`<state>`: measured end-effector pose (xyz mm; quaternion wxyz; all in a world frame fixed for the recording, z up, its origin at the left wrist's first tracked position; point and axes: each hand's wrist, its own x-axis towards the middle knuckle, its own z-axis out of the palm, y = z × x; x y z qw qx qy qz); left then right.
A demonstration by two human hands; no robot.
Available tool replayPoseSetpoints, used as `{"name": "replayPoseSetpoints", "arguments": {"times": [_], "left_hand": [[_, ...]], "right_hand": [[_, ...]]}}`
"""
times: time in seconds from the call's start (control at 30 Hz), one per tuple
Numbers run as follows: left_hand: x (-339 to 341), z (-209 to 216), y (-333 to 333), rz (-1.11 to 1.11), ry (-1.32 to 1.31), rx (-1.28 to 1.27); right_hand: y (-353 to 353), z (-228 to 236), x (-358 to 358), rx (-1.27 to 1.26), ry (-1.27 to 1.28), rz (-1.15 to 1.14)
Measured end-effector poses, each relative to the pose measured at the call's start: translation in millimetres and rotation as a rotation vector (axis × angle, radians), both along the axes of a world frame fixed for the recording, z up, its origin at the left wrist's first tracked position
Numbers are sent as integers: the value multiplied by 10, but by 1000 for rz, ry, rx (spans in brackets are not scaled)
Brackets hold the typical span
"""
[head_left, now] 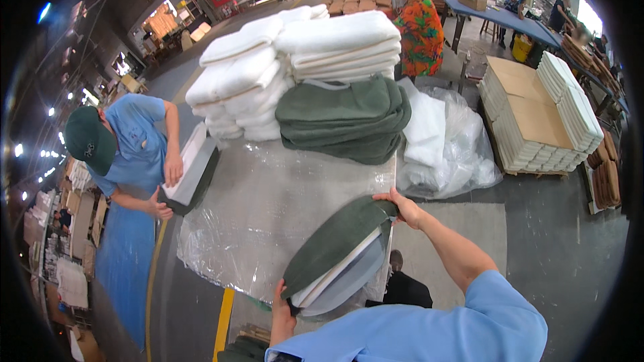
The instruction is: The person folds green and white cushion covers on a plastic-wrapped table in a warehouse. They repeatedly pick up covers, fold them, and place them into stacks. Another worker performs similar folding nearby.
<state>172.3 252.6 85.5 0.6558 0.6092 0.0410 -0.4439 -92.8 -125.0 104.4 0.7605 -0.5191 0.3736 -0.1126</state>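
Before me, at the near edge of the table, a dark green cushion cover (334,247) is held up on a slant. Its near side gapes, and white and grey padding (349,275) shows inside. Gripping its lower left end is my left hand (282,310), fingers partly hidden. My right hand (404,209) has closed around the upper right end. Farther off on the table lies a pile of folded green covers (345,117), next to stacks of folded white padding (339,37).
A plastic-covered table (268,191) fills the middle. At its left, a co-worker (137,141) handles a green cover with a white block (188,167). Bagged white padding (446,141) sits right of the table, with stacked white panels on a pallet (530,117) beyond. Another person (419,23) stands behind.
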Motion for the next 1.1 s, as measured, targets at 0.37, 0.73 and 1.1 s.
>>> {"name": "replayPoseSetpoints", "arguments": {"times": [0.37, 0.73, 1.1], "left_hand": [[-315, 43, 514, -250, 732, -123], [-686, 133, 277, -1105, -712, 418], [-914, 709, -617, -752, -342, -391]], "right_hand": [[-532, 506, 652, -180, 7, 25], [-676, 384, 878, -257, 111, -29], [24, 780, 853, -497, 120, 47]]}}
